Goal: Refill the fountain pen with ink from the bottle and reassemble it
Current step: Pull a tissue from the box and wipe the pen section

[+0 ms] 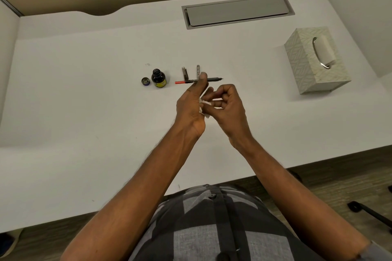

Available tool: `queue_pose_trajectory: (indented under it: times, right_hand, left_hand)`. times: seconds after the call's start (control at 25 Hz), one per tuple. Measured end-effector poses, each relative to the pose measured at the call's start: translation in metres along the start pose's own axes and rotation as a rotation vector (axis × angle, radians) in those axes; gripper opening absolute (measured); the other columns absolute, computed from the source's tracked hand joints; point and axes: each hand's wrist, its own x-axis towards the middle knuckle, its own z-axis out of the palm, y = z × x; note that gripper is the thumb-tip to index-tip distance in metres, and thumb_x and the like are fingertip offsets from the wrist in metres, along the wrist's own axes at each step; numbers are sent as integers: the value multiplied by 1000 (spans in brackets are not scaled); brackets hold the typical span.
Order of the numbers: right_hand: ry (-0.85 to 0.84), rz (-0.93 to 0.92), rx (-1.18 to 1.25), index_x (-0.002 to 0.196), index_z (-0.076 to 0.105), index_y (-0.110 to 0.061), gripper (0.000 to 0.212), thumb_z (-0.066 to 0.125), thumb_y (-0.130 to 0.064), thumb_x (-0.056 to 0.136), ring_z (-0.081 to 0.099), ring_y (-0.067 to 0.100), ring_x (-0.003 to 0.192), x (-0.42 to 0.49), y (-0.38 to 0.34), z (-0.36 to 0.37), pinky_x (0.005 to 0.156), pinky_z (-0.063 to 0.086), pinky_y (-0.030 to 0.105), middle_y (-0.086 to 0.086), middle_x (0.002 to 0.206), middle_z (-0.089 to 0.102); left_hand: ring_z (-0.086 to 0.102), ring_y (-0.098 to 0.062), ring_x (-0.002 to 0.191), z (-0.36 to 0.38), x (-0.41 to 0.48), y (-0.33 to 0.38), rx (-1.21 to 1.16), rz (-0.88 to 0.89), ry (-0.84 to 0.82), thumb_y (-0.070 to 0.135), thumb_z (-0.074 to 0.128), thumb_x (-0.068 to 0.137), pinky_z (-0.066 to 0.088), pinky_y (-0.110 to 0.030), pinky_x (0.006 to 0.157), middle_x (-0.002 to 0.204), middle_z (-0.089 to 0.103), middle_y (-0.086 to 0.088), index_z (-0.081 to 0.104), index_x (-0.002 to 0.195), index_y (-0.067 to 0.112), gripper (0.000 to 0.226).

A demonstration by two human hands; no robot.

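Observation:
My left hand (192,104) holds the pen's inner section (213,79) level above the desk, nib pointing right and the red converter end (180,82) pointing left. My right hand (228,106) pinches a crumpled white tissue (204,104) against the left palm. The open ink bottle (158,78) with a yellow label stands to the left, its cap (145,81) lying beside it. Two loose pen parts, a dark one (184,72) and a silver patterned one (198,70), lie on the desk just behind the held pen.
A patterned tissue box (316,61) stands at the right of the white desk (84,101). A grey cable hatch (237,10) is set into the desk's back. Partition walls close the left, right and rear. A chair base (371,212) shows at the lower right.

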Motion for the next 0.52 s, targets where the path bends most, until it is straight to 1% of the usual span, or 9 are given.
queue_pose_trajectory:
  times: [0.08,0.16,0.2,0.28,0.32,0.36,0.44,0.48,0.52]
  right_hand:
    - [15,-40,-131,103,54,-12,40,87,-21,82,67,5,83,-2,1,4,75,56,28,-14,92,68]
    - [-40,0,-188,102,57,-15,39,86,-32,82,62,6,82,-4,2,-2,75,53,26,-12,94,68]
    - [-85,43,-194,101,59,-17,38,86,-36,82,63,8,85,-4,2,-8,76,52,25,-11,97,70]
    - [-138,116,-224,98,63,-20,35,85,-41,82,64,7,86,-4,3,-25,76,50,18,-13,98,71]
    - [-124,124,-234,95,64,-19,33,85,-41,82,63,4,82,-4,3,-33,72,48,14,-15,94,71]
    - [-82,107,-229,91,65,-18,30,84,-40,83,61,2,77,-2,0,-41,69,46,10,-16,88,70]
    - [15,30,-234,87,67,-14,26,82,-36,87,59,0,73,9,-9,-54,69,43,8,-16,82,68]
    - [19,-2,-247,89,68,-14,24,80,-34,89,60,0,74,17,-17,-58,71,43,8,-15,84,70]
    - [-21,-17,-263,96,70,-15,21,79,-34,90,63,-1,78,26,-26,-59,73,45,9,-14,90,73]
  left_hand:
    - [75,-16,91,-7,5,-5,-12,36,24,24,78,88,60,-32,75,84,77,0,71,109,7,28]
    - [76,-20,90,-16,8,-7,-14,40,29,15,77,89,61,-29,68,90,76,-9,70,111,0,28]
    - [76,-21,91,-20,9,-8,-4,35,34,14,76,89,62,-31,70,94,76,-12,69,112,-2,29]
    - [77,-22,90,-27,15,-8,-12,28,48,11,75,89,62,-36,84,101,75,-15,67,113,-3,29]
    - [77,-23,89,-29,19,-9,-22,31,49,10,74,89,60,-39,92,102,74,-15,66,114,-4,30]
    - [77,-24,88,-30,22,-10,-30,34,46,8,73,90,58,-42,95,102,73,-15,65,115,-5,29]
    - [76,-27,88,-29,24,-12,-6,45,22,6,72,91,58,-43,93,96,74,-14,66,109,-4,22]
    - [76,-29,89,-28,23,-14,31,46,2,5,72,91,59,-42,92,92,74,-14,67,105,-3,17]
    - [75,-31,92,-26,22,-17,75,40,-28,5,72,90,60,-42,91,89,75,-14,68,102,-2,15]
